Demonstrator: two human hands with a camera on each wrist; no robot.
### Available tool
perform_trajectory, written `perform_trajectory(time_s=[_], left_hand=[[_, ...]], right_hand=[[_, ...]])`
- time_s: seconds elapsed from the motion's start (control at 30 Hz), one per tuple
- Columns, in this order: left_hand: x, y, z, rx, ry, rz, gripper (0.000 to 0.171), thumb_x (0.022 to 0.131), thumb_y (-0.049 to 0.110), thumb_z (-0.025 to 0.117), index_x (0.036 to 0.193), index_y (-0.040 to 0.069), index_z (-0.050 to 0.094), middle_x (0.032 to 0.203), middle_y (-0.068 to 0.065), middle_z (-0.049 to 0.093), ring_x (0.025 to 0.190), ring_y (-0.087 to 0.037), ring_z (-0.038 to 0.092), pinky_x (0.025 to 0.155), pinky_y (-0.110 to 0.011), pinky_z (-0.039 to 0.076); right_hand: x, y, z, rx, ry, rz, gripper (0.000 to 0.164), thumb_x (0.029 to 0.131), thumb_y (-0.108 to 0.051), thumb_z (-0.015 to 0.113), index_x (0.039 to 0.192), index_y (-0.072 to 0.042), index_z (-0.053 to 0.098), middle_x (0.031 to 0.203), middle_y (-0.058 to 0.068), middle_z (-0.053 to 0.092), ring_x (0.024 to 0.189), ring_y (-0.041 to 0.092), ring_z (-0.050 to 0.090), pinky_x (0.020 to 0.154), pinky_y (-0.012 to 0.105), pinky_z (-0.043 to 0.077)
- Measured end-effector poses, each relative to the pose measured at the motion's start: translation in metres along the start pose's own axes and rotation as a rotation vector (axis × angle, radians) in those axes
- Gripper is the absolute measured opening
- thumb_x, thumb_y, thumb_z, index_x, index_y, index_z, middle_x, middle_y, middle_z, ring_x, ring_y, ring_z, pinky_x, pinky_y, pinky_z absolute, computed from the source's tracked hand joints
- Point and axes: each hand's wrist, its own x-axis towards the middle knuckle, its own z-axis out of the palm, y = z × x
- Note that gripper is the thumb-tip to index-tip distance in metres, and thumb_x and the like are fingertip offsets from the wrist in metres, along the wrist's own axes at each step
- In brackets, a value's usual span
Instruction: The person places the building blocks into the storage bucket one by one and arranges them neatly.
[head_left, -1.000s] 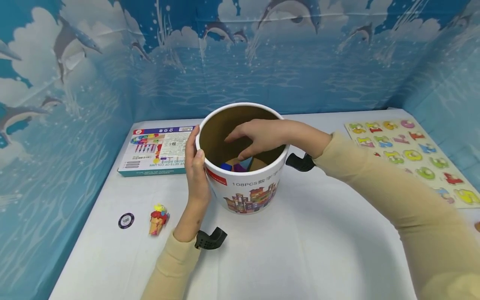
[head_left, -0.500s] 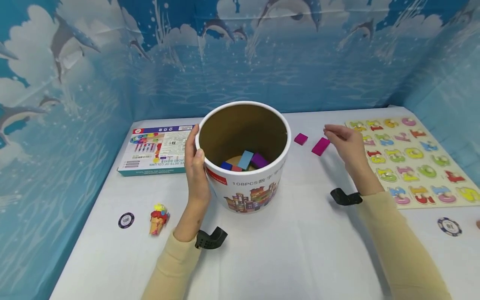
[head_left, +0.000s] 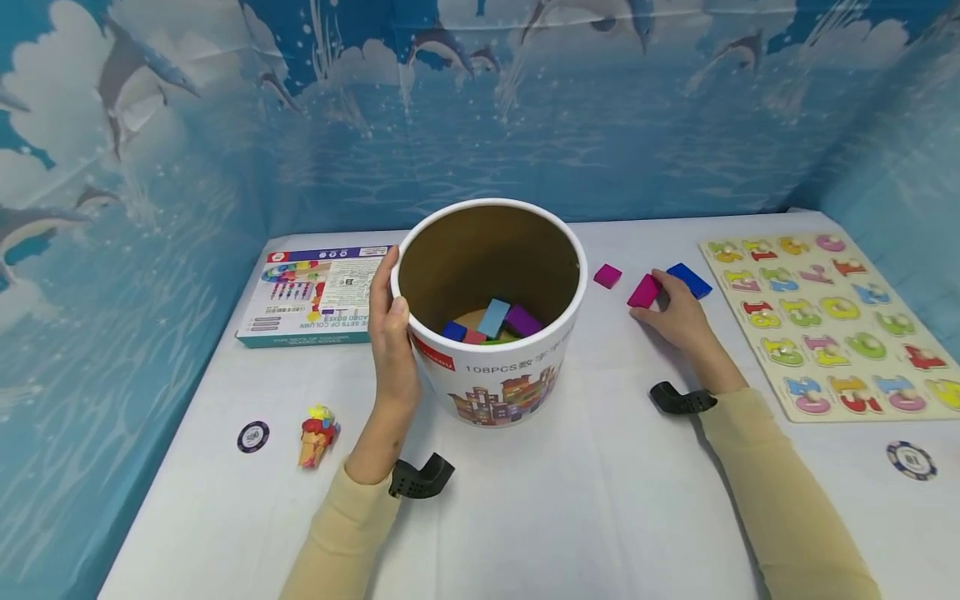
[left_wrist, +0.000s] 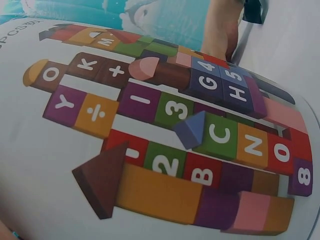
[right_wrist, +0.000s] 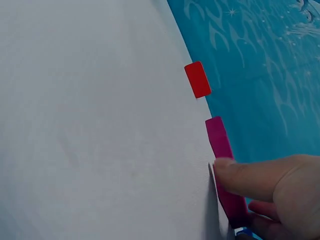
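My left hand [head_left: 393, 358] holds the left side of a large white bucket [head_left: 495, 379], its thumb near the rim. Printed letter and number blocks on the bucket's wall [left_wrist: 165, 125] fill the left wrist view. Several coloured blocks lie inside, among them a light blue block [head_left: 492, 318] and a purple block [head_left: 522, 321]. Right of the bucket, my right hand [head_left: 684, 321] pinches a magenta block [head_left: 643, 291] between thumb and fingers; in the right wrist view the thumb [right_wrist: 245, 175] presses its face. A blue block [head_left: 689, 281] lies just beyond that hand, a smaller magenta block [head_left: 607, 276] to its left.
A wooden number puzzle board [head_left: 847, 329] lies at the right, with a poker chip [head_left: 911, 460] below it. At the left are a flat toy box [head_left: 322, 292], another chip [head_left: 253, 437] and an ice-cream-shaped toy [head_left: 318, 437]. A dolphin-print curtain [head_left: 480, 142] encloses the white table.
My right hand came out of the bucket and moved right to the blocks on the table, where it now pinches the magenta one. The blue block has come into view. My left hand stayed put.
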Motion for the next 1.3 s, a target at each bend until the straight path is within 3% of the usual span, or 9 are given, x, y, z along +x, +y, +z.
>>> perform_trajectory(time_s=[0.17, 0.27, 0.5, 0.63, 0.73, 0.87, 0.97, 1.07, 1.3], left_hand=[[0.001, 0.001, 0.0, 0.003, 0.003, 0.008, 0.055, 0.084, 0.028, 0.035, 0.138, 0.019, 0.03, 0.137, 0.005, 0.033, 0.123, -0.024, 0.031, 0.094, -0.057, 0.03], [0.001, 0.0, 0.0, -0.002, -0.004, 0.006, 0.055, 0.084, 0.027, 0.035, 0.138, 0.019, 0.029, 0.137, 0.004, 0.033, 0.123, -0.025, 0.031, 0.094, -0.057, 0.03], [0.0, 0.0, 0.001, -0.002, -0.003, -0.006, 0.055, 0.083, 0.027, 0.035, 0.137, 0.02, 0.03, 0.137, 0.002, 0.032, 0.124, -0.022, 0.031, 0.094, -0.056, 0.03], [0.0, 0.001, 0.001, 0.001, -0.005, -0.007, 0.055, 0.084, 0.027, 0.035, 0.137, 0.02, 0.03, 0.137, 0.002, 0.032, 0.123, -0.022, 0.031, 0.094, -0.056, 0.03], [0.0, 0.001, 0.001, 0.003, -0.006, -0.006, 0.054, 0.084, 0.026, 0.034, 0.138, 0.02, 0.03, 0.137, 0.002, 0.032, 0.123, -0.022, 0.031, 0.094, -0.056, 0.03], [-0.001, 0.001, 0.001, -0.005, -0.005, -0.008, 0.054, 0.084, 0.025, 0.034, 0.137, 0.02, 0.03, 0.137, 0.002, 0.032, 0.123, -0.024, 0.031, 0.094, -0.056, 0.03], [-0.001, 0.0, 0.001, -0.015, -0.005, -0.009, 0.054, 0.084, 0.026, 0.034, 0.138, 0.021, 0.03, 0.137, 0.002, 0.033, 0.123, -0.025, 0.031, 0.094, -0.056, 0.03], [-0.001, 0.0, 0.001, -0.016, -0.004, -0.01, 0.054, 0.084, 0.027, 0.035, 0.137, 0.023, 0.03, 0.137, 0.004, 0.033, 0.123, -0.024, 0.031, 0.094, -0.056, 0.03], [-0.001, 0.001, 0.001, -0.009, -0.003, -0.004, 0.053, 0.084, 0.027, 0.034, 0.137, 0.024, 0.031, 0.137, 0.006, 0.033, 0.123, -0.023, 0.031, 0.094, -0.056, 0.03]], right_hand=[[-0.002, -0.002, 0.003, -0.039, 0.025, -0.034, 0.072, 0.082, -0.027, 0.061, 0.139, -0.003, 0.024, 0.137, 0.027, 0.025, 0.127, 0.041, 0.02, 0.099, 0.055, 0.023], [-0.007, -0.008, 0.003, -0.032, -0.014, -0.014, 0.075, 0.08, -0.035, 0.062, 0.138, -0.004, 0.027, 0.137, 0.026, 0.027, 0.126, 0.041, 0.022, 0.098, 0.055, 0.025], [-0.03, -0.043, -0.014, 0.26, -0.228, 0.054, 0.073, 0.079, -0.041, 0.062, 0.139, -0.014, 0.029, 0.14, 0.016, 0.028, 0.125, 0.032, 0.028, 0.098, 0.05, 0.03], [-0.046, -0.075, -0.04, 0.526, -0.268, -0.073, 0.058, 0.086, -0.029, 0.056, 0.138, -0.014, 0.033, 0.137, 0.008, 0.031, 0.12, 0.023, 0.033, 0.096, 0.032, 0.037], [-0.056, -0.107, -0.061, 0.785, -0.301, -0.237, 0.048, 0.09, -0.011, 0.048, 0.136, -0.008, 0.035, 0.135, 0.01, 0.033, 0.119, 0.022, 0.036, 0.091, 0.02, 0.04], [-0.067, -0.155, -0.075, 0.988, -0.349, -0.421, 0.046, 0.088, 0.001, 0.046, 0.133, -0.003, 0.038, 0.136, 0.015, 0.031, 0.123, 0.027, 0.033, 0.092, 0.022, 0.039], [-0.075, -0.189, -0.075, 0.978, -0.394, -0.487, 0.045, 0.088, -0.001, 0.047, 0.132, -0.005, 0.04, 0.136, 0.015, 0.03, 0.125, 0.03, 0.03, 0.093, 0.025, 0.039], [-0.077, -0.216, -0.07, 0.892, -0.45, -0.51, 0.045, 0.087, -0.006, 0.049, 0.132, -0.008, 0.042, 0.134, 0.013, 0.034, 0.121, 0.03, 0.033, 0.09, 0.028, 0.042], [-0.062, -0.252, -0.046, 0.708, -0.562, -0.496, 0.048, 0.086, -0.017, 0.054, 0.132, -0.013, 0.042, 0.131, 0.005, 0.043, 0.116, 0.024, 0.043, 0.092, 0.036, 0.04]])
